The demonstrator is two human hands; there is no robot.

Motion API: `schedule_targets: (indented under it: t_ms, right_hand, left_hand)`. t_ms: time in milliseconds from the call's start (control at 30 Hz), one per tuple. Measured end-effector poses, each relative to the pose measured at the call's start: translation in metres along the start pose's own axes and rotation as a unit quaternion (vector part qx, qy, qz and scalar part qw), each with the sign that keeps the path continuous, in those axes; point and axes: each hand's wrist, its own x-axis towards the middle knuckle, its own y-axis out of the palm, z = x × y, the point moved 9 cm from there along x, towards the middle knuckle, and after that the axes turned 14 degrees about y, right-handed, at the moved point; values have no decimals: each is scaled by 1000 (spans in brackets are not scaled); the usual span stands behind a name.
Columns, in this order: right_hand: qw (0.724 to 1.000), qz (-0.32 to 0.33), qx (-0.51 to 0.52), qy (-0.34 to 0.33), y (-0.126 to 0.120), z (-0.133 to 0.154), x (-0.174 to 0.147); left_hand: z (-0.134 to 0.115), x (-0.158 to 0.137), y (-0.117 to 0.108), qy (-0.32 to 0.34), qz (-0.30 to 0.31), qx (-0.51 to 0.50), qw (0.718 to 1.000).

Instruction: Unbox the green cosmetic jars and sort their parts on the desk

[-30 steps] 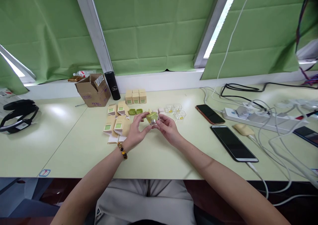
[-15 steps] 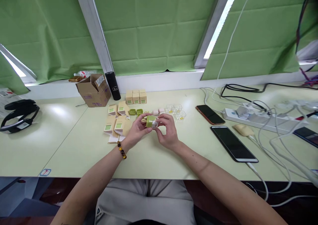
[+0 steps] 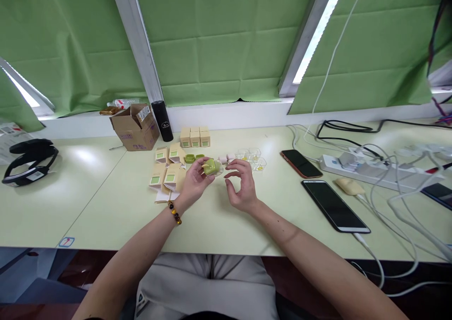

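Between the thumb and fingers of my left hand [image 3: 196, 179] is a small green container with a clear end and a light cord loop [image 3: 212, 167]. Just to its right, my right hand [image 3: 241, 186] has its thumb and fingers apart, with nothing in them. Behind my hands are small green cases [image 3: 189, 158], pale pink pieces [image 3: 226, 159] and several clear cups [image 3: 259, 164] with yellow marks inside. Opened cardboard boxes with green labels [image 3: 174, 176] lie left of my left hand.
Closed small boxes [image 3: 195, 137] stand in a row at the back, near a black bottle [image 3: 162, 121] and a larger carton [image 3: 136, 128]. Two phones [image 3: 335, 206], a power strip [image 3: 367, 172] and cables lie on the right. A black headset [image 3: 30, 162] is far left.
My right hand has let go of the green container and moved slightly right, its fingers spreading. In my left hand the container has turned, its clear end now pointing right and slightly toward me.
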Motion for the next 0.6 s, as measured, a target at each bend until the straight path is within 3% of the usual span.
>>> schedule_targets:
  t_ms: [167,267,367,500,600]
  right_hand:
    - [998,40,35,43,6,-5,0]
    - [986,67,86,127,14,-18,0]
    - [956,84,170,224,23,-35,-2]
    - [916,86,260,292,31,-48,-5]
    - [901,75,273,330,32,-56,-6]
  left_hand:
    - [-12,1,-10,106,-15,189,976]
    - [-23,-3,-11,155,-10,313,937]
    - [-37,-10,-1,228,23,401,887]
    - [-45,-17,13,289,70,495,817]
    - [-44,-17,18,289,91,519,799]
